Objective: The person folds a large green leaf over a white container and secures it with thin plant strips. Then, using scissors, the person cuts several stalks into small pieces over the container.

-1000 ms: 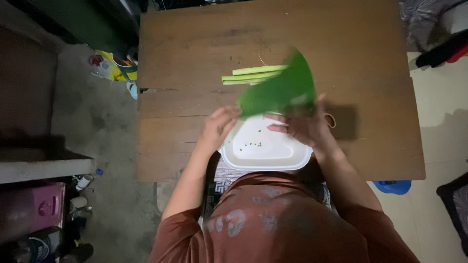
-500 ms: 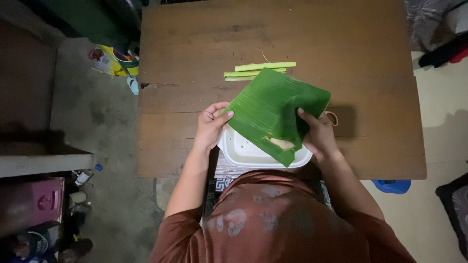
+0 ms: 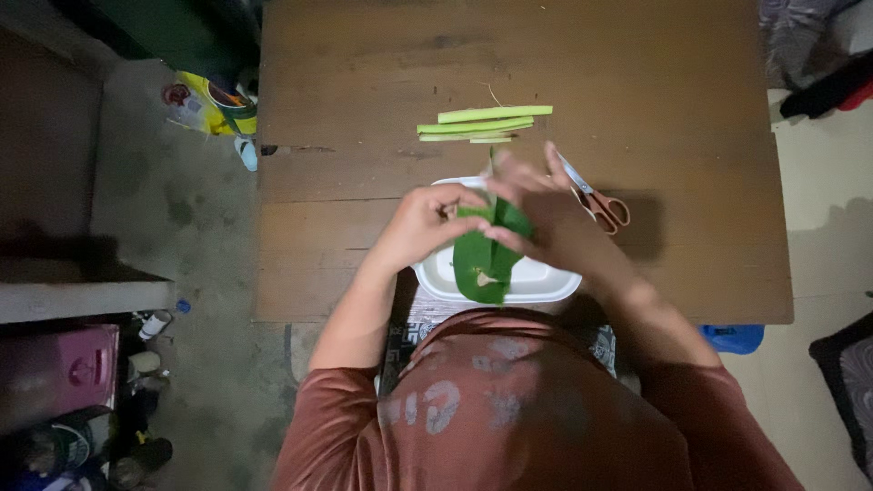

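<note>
Holding a folded green leaf (image 3: 486,250) over the white tray (image 3: 546,282) at the near surface edge, left hand (image 3: 427,223) and right hand (image 3: 536,205) fingers both pinched on it; scissors (image 3: 596,200) right, green stalks (image 3: 482,125) farther.

Your left hand (image 3: 426,223) and right hand (image 3: 536,205) meet over the tray (image 3: 546,282) at the table's (image 3: 364,73) near edge, the folded leaf (image 3: 486,255) between them. Beyond the tray lie the cut stalks (image 3: 482,124); the scissors (image 3: 596,198) lie just right of your right hand.
</note>
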